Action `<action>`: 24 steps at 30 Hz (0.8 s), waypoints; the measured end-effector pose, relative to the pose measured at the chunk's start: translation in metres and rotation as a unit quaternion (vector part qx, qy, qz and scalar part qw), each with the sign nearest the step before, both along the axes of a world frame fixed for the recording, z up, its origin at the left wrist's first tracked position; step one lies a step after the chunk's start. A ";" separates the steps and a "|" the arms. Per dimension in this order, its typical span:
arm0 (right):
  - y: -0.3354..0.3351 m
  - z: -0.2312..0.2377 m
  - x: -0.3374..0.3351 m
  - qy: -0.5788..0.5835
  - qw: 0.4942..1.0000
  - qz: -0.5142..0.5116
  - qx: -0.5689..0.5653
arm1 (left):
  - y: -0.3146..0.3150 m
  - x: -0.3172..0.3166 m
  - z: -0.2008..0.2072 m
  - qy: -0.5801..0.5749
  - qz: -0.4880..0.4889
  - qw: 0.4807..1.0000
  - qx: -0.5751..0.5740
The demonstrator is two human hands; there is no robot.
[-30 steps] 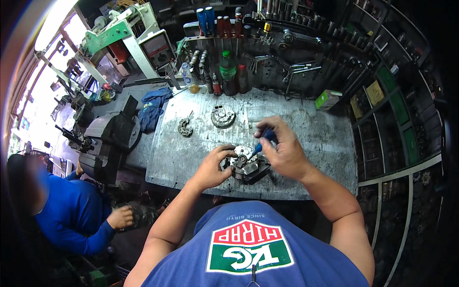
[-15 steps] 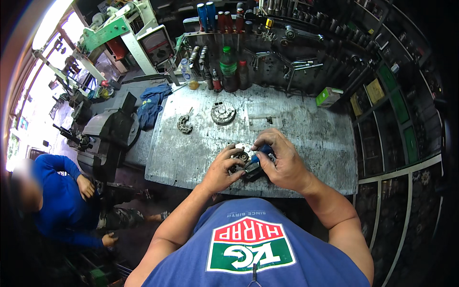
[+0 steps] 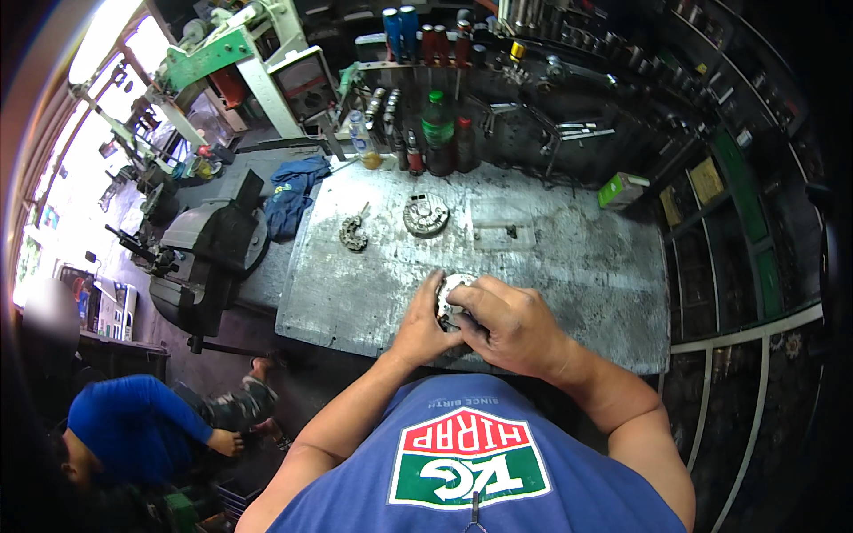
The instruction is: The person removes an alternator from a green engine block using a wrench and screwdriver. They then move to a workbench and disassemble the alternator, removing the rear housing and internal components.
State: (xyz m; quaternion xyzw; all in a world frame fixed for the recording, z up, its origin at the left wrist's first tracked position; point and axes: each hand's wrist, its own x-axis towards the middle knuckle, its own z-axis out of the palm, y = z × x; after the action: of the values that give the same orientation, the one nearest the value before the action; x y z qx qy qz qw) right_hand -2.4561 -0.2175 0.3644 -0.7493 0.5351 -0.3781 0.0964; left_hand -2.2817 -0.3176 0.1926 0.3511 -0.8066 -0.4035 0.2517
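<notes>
Near the front edge of the bench, a round silvery metal part (image 3: 456, 286), like an alternator's end housing, sits between my hands. My left hand (image 3: 419, 327) wraps its left side, thumb low and fingers along the rim. Over the right side my right hand (image 3: 520, 327) is closed, thumb and fingertips bent together against the part. Whatever it may hold is hidden under the fingers. Farther back lie a second round metal housing (image 3: 426, 216) and a dark C-shaped part (image 3: 354, 233) with a thin prong. The lower side of the part I hold is out of sight.
A bench vise (image 3: 209, 231) stands left of the metal bench top (image 3: 586, 275), beside a blue cloth (image 3: 291, 191). Bottles (image 3: 437, 133) and a green-and-white box (image 3: 622, 190) line the back. A flat tray-like piece (image 3: 493, 235) lies mid-bench. At lower left a person in blue (image 3: 142, 426) bends low.
The blue tool handle in my right hand no longer shows. That hand has come down closer over the part. The co-worker has bent lower, and the whole view has shifted slightly.
</notes>
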 end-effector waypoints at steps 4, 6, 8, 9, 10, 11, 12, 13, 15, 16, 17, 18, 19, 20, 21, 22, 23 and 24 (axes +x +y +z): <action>-0.006 -0.028 0.019 -0.147 0.985 -0.054 -0.077 | 0.007 -0.002 -0.005 0.022 0.006 0.999 0.046; -0.002 -0.041 0.027 -0.275 0.958 -0.044 -0.071 | 0.013 -0.001 -0.004 0.016 0.023 0.999 0.029; -0.002 -0.047 0.034 -0.333 0.938 -0.059 -0.077 | 0.015 -0.002 -0.004 0.019 0.020 1.000 0.001; -0.003 -0.048 0.034 -0.352 0.931 -0.061 -0.076 | 0.016 -0.003 -0.005 0.016 0.021 1.000 -0.011; -0.010 -0.047 0.036 -0.388 0.914 -0.085 -0.083 | 0.015 -0.003 -0.005 0.009 0.015 1.000 -0.015; -0.012 -0.043 0.028 -0.360 0.926 -0.069 -0.091 | 0.012 -0.002 -0.008 0.022 0.002 1.000 -0.014; -0.012 -0.039 0.024 -0.322 0.942 -0.059 -0.072 | 0.010 -0.002 -0.010 0.034 -0.011 0.999 -0.011; -0.026 -0.035 0.012 -0.322 0.940 0.103 -0.049 | 0.009 -0.002 -0.011 0.043 -0.011 0.999 -0.022; -0.030 -0.033 0.005 -0.301 0.863 0.405 0.010 | 0.009 0.000 -0.012 0.045 -0.008 0.999 -0.004; -0.031 -0.034 0.002 -0.315 0.889 0.333 0.008 | 0.011 0.000 -0.012 0.044 -0.016 0.999 0.003; -0.026 -0.037 0.007 -0.326 0.909 0.259 0.003 | 0.011 0.001 -0.012 0.055 -0.013 0.998 -0.010; -0.021 -0.041 0.010 -0.335 0.924 0.183 -0.005 | 0.013 0.001 -0.011 0.049 -0.010 0.999 -0.009; -0.014 -0.047 0.019 -0.381 0.921 0.079 -0.007 | 0.014 0.000 -0.010 0.043 -0.009 0.999 -0.009; -0.013 -0.051 0.023 -0.401 0.915 0.032 -0.031 | 0.015 -0.001 -0.009 0.044 -0.004 0.999 -0.009; -0.015 -0.053 0.022 -0.418 0.907 -0.015 -0.055 | 0.016 -0.001 -0.008 0.033 -0.003 0.999 -0.001; -0.019 -0.055 0.024 -0.434 0.895 -0.062 -0.081 | 0.016 -0.002 -0.008 0.025 0.002 1.000 0.002; -0.024 -0.053 0.015 -0.455 0.886 0.088 -0.021 | 0.016 -0.001 -0.007 0.015 0.004 1.000 0.005; -0.035 -0.051 0.004 -0.453 0.871 0.184 0.048 | 0.016 -0.001 -0.007 0.020 -0.001 1.000 0.000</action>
State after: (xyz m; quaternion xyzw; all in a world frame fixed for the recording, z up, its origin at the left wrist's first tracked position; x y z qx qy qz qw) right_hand -2.4525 -0.2525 0.3139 -0.5754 0.3026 -0.6254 0.4315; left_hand -2.2825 -0.3020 0.1859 0.3422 -0.8016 -0.4105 0.2679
